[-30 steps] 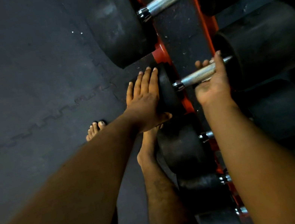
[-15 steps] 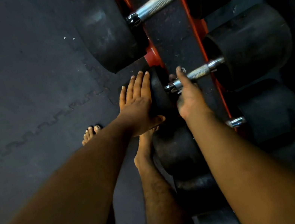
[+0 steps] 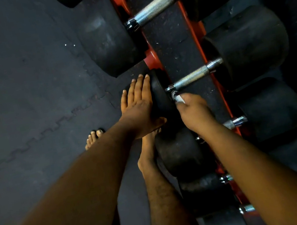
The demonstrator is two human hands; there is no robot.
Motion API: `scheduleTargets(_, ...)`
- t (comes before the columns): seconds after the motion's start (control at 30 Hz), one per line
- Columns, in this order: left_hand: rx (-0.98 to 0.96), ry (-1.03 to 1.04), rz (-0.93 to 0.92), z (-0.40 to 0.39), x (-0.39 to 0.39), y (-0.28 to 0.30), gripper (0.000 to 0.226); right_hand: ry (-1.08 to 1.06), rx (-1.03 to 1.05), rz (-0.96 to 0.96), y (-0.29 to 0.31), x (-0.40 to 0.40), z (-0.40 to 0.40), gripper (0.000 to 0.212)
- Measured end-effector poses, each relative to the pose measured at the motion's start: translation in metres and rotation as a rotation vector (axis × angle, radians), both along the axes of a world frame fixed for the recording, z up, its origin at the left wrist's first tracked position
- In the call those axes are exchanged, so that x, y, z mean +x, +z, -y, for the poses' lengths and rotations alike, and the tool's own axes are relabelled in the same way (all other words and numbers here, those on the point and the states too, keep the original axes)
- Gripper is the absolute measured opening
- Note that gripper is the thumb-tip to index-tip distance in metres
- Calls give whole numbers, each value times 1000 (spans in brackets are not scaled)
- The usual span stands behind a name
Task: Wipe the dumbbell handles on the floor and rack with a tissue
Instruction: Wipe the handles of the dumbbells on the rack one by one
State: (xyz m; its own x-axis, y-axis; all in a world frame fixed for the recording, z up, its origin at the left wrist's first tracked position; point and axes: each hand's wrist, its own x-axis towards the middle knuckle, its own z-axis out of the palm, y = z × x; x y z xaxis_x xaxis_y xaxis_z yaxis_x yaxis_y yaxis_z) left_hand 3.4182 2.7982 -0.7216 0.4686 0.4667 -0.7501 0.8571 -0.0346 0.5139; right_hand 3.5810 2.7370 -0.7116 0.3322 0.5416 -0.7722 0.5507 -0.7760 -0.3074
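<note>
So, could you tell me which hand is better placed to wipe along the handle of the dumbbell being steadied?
Probably the right hand: it pinches the tissue just below the near end of the handle. The left hand lies flat on the dumbbell's head, holding no tissue.

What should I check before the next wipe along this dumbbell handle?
1. Tissue held in right hand: ok, pinched, a white tip showing.
2. Tissue on the handle: not ok, it sits just below the handle's near end.
3. Left hand steadying the dumbbell's near head: ok, flat against it.
4. Handle free of obstruction: ok, fully exposed.
5. Dumbbell seated on rack: cannot tell, contact hidden.
</note>
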Motion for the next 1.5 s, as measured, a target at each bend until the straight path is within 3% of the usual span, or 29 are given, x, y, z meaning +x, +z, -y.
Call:
scheduleTargets(0.13, 6, 3, 4, 0, 0, 0, 132, 436, 384, 247, 16, 22, -33, 29)
scheduleTargets(0.3, 15, 12, -1, 1, 0, -1, 132, 1004, 23, 343, -19, 19, -43, 48)
scheduleTargets(0.43, 11, 6, -18, -1, 1, 3, 131, 1167, 73, 416, -5, 18, -14, 60)
scheduleTargets(0.53, -33, 10, -45, -4, -1, 23, 124, 1003, 85, 347, 13, 19, 13, 57)
scheduleTargets(0.6, -65, 29, -38, -1, -4, 48, 115, 646, 142, 236, 28, 13, 35, 51)
scheduleTargets(0.7, -98, 159, 96, 17, -7, 107, 85, -86, 261, -80, 75, -15, 53, 40)
scheduleTargets(0.77, -229, 334, 223, 33, -11, 156, 56, -370, 279, -270, 127, -44, 57, 39)
scheduleTargets(0.83, -280, 446, 277, 47, -18, 189, 35, -482, 302, -303, 169, -71, 62, 40)
scheduleTargets(0.93, -427, 551, 292, 64, -34, 262, 21, -448, 362, -273, 249, -96, 72, 45)
scheduleTargets(1.03, -677, 767, 357, 75, -46, 319, 33, -110, 406, -99, 305, -108, 88, 63)
scheduleTargets(1.1, -696, 800, 352, 75, -49, 353, 38, 74, 466, 88, 331, -113, 97, 75)
scheduleTargets(1.17, -669, 740, 364, 74, -47, 373, 37, 106, 485, 161, 345, -112, 103, 77)
scheduleTargets(1.37, -599, 559, 370, 76, -45, 385, 21, -219, 464, -288, 368, -87, 125, 65)
scheduleTargets(1.5, -431, 365, 288, 90, -33, 364, 20, -171, 479, -220, 356, -61, 146, 48)
